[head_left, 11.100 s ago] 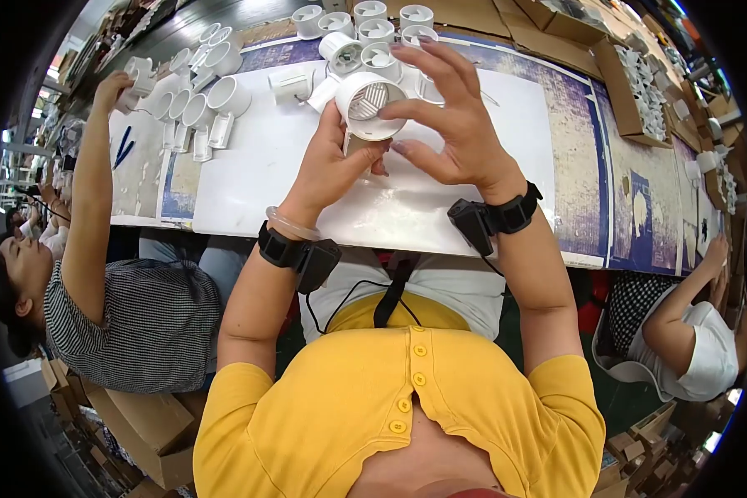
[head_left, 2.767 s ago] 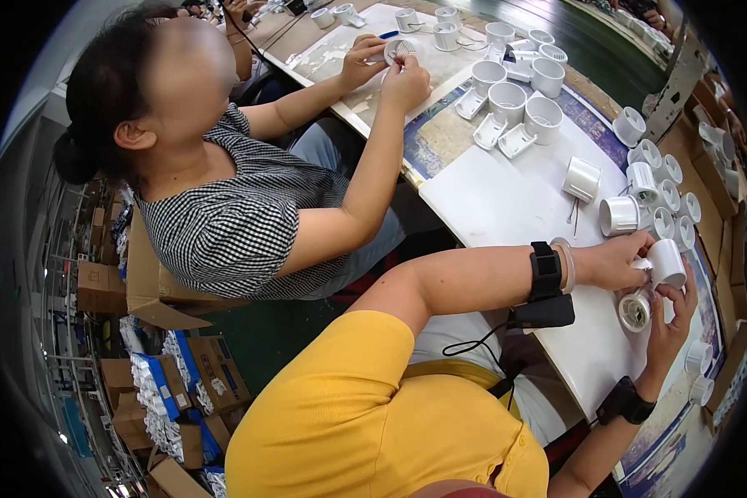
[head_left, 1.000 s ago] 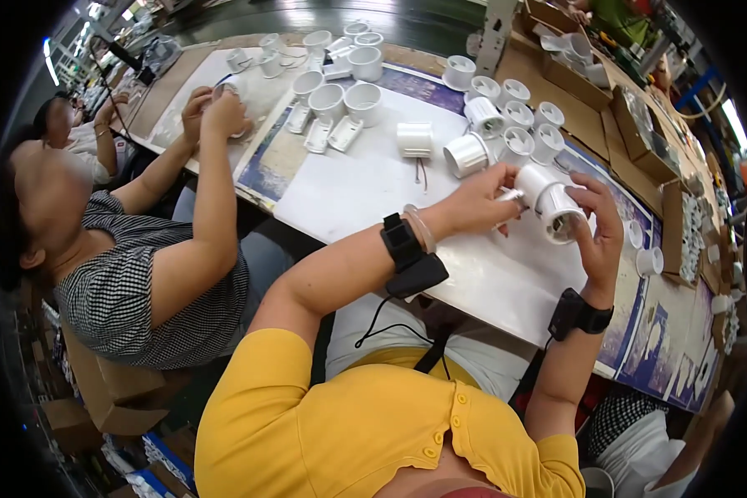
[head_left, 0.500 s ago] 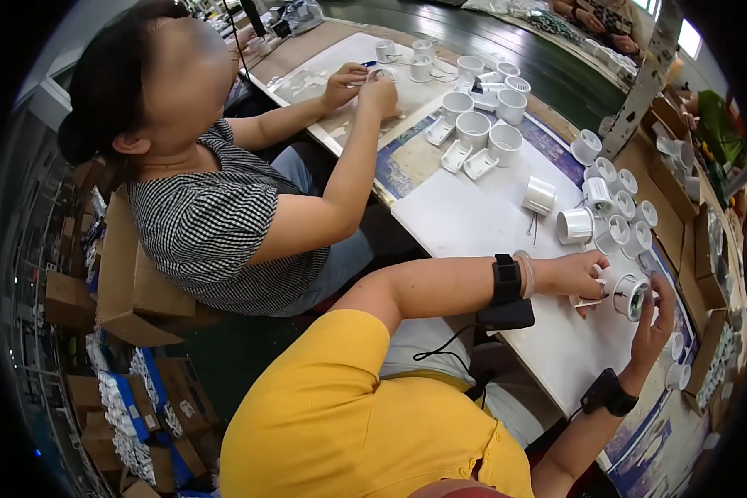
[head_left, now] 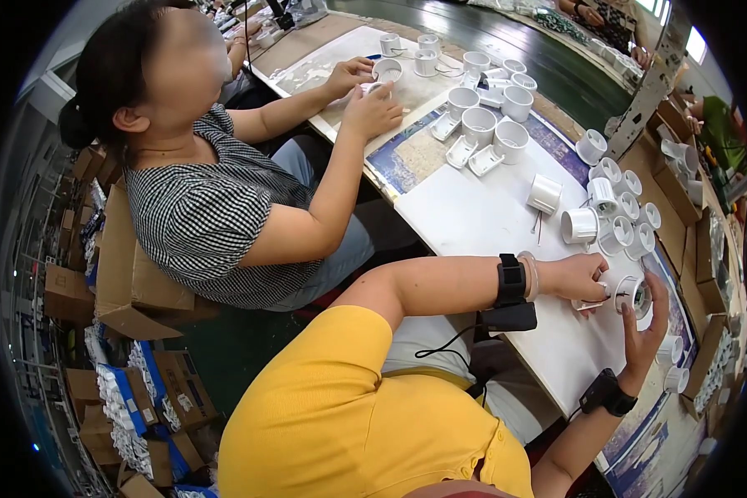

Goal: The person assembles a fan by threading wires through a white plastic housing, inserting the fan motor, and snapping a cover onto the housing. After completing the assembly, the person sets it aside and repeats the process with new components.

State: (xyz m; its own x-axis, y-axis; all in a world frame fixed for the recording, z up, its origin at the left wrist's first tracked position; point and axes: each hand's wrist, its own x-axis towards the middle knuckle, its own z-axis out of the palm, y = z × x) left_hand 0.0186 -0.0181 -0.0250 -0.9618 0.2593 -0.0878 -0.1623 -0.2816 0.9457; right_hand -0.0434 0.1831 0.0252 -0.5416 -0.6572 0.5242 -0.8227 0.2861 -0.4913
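Observation:
Over the near right part of the white work surface (head_left: 506,220) I hold a white round plastic housing (head_left: 625,292) between both hands. My left hand (head_left: 583,278) is closed on its left side, fingers bent, where a small white piece shows under the fingertips. My right hand (head_left: 649,315) grips the open rim from the right, its thumb and fingers around the edge. A dark thin line, perhaps a wire, shows inside the opening. Just beyond my hands lie more white housings, among them a tilted one (head_left: 579,226) and one with thin wires (head_left: 544,194).
Several white cups (head_left: 616,235) crowd the right side beside a cardboard tray (head_left: 709,357). More cups with small white covers (head_left: 478,126) stand farther back. On my left, a co-worker in a checked top (head_left: 203,216) handles white parts. A metal post (head_left: 649,87) rises at far right.
My right thumb and fingers have shifted on the housing's rim, and the housing has turned slightly. The co-worker's hands have moved lower and apart, now with a white cup showing. The view has shifted a little.

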